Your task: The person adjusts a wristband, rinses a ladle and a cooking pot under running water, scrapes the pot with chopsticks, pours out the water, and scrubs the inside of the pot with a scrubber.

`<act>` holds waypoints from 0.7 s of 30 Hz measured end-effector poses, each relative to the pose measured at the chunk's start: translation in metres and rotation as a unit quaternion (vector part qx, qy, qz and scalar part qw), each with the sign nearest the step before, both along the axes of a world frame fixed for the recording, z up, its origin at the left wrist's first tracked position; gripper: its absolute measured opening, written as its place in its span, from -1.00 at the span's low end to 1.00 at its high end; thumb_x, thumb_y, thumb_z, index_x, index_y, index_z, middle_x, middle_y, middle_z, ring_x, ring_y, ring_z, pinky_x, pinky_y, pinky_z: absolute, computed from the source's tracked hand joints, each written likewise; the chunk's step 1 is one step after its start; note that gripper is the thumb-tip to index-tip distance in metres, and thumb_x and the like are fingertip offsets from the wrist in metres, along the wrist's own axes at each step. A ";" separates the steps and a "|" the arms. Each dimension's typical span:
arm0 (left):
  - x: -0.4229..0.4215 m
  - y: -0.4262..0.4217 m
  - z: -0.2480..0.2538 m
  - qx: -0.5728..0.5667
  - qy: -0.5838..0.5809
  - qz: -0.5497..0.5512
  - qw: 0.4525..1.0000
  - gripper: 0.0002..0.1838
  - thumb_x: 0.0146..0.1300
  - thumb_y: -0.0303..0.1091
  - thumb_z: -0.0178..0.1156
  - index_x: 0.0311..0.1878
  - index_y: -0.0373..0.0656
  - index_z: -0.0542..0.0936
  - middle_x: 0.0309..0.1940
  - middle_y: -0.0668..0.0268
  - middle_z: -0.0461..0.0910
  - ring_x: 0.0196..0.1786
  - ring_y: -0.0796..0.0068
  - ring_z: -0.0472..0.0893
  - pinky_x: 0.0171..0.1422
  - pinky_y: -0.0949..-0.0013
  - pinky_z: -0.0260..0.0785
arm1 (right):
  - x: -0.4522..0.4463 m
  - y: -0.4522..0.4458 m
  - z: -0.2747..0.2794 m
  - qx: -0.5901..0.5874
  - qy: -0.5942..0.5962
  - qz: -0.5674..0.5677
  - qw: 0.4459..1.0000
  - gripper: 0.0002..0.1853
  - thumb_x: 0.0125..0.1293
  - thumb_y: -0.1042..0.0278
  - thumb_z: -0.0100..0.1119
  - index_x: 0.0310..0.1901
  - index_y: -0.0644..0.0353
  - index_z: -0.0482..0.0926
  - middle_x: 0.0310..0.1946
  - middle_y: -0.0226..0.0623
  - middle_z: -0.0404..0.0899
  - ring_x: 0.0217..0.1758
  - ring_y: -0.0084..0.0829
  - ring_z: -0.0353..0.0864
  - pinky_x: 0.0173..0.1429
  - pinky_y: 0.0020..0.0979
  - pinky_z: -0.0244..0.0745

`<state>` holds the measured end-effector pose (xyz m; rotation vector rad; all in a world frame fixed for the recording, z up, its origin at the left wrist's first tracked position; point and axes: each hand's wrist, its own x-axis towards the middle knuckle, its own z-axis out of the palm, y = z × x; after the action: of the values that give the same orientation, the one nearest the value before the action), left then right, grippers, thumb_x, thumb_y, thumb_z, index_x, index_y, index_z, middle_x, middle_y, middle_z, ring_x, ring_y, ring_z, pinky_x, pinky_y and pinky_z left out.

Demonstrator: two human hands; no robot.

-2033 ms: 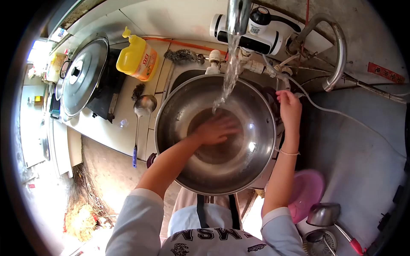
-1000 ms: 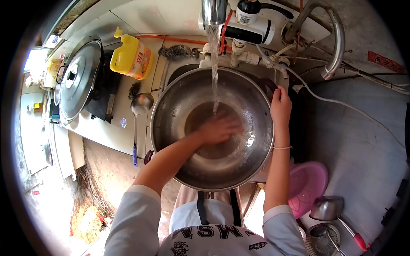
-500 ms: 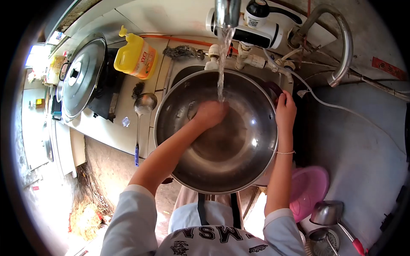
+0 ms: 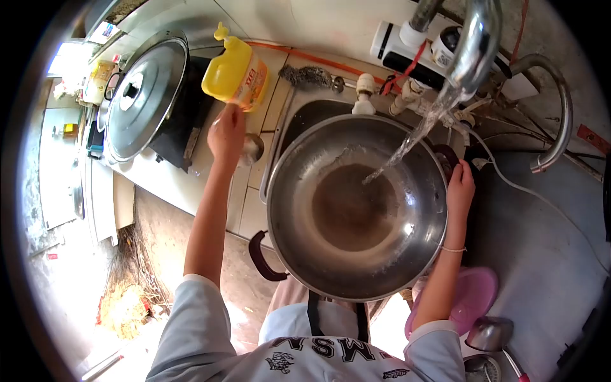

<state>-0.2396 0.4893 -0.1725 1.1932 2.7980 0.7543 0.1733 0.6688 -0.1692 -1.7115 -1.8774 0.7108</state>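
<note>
A large steel wok (image 4: pixel 299 242) rests over the sink, with shallow cloudy water in its bottom. My right hand (image 4: pixel 461 188) is closed at the wok's right side, around its dark handle (image 4: pixel 445 155). My left hand (image 4: pixel 226 132) is raised over the counter, just below the yellow jug (image 4: pixel 237 73). Its fingers are curled together and slightly blurred; whatever may be in them is hidden. Beside that hand shows the bowl of a ladle (image 4: pixel 252 150), partly covered by it. Water runs from the faucet (image 4: pixel 474 57) into the wok.
A lidded pan (image 4: pixel 143 99) sits on the stove at the left. Behind the sink (image 4: pixel 305 114) lie a dark scrubber (image 4: pixel 305 77) and white pipe valves (image 4: pixel 364 94). A second curved spout (image 4: pixel 563 121) rises at right. Low on the right are a pink basin (image 4: pixel 474 296) and a metal dipper (image 4: pixel 490 332).
My left hand has left the water in the wok and moved left to the counter by the yellow jug. My right hand stays at the wok's handle. The view has shifted.
</note>
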 end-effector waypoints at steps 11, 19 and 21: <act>-0.168 -0.075 -0.191 -0.039 -0.111 -0.037 0.992 -0.65 0.12 -0.26 0.15 0.01 0.03 0.49 -0.07 0.11 0.52 0.04 0.08 0.47 0.09 0.10 0.31 | 0.004 0.001 0.002 0.022 -0.034 0.019 0.999 -0.70 0.33 0.31 -0.11 -0.05 0.32 0.48 -0.17 0.05 0.56 -0.08 -0.03 0.54 0.02 -0.27 0.39; -0.111 -0.099 -0.092 0.091 0.088 0.003 0.992 -0.76 0.26 -0.44 -0.03 -0.02 -0.24 0.44 -0.11 0.06 0.52 -0.03 0.08 0.51 0.09 0.22 0.32 | -0.005 0.001 0.017 0.102 0.006 0.094 0.990 -0.70 0.22 0.45 0.04 0.00 0.28 0.44 -0.08 -0.06 0.48 0.00 -0.12 0.49 0.07 -0.29 0.38; -0.080 -0.099 -0.067 0.134 0.069 -0.011 0.989 -0.77 0.29 -0.43 -0.06 -0.01 -0.22 0.44 -0.13 0.13 0.52 -0.07 0.18 0.52 0.02 0.28 0.34 | -0.011 0.003 0.032 0.126 0.015 0.105 0.986 -0.70 0.21 0.47 0.04 0.00 0.27 0.43 -0.08 -0.08 0.48 0.01 -0.14 0.49 0.08 -0.30 0.38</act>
<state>-0.3198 0.3906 -0.2391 1.3611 2.8544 1.1178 0.1618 0.6713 -0.1373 -1.3532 -2.0484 0.5451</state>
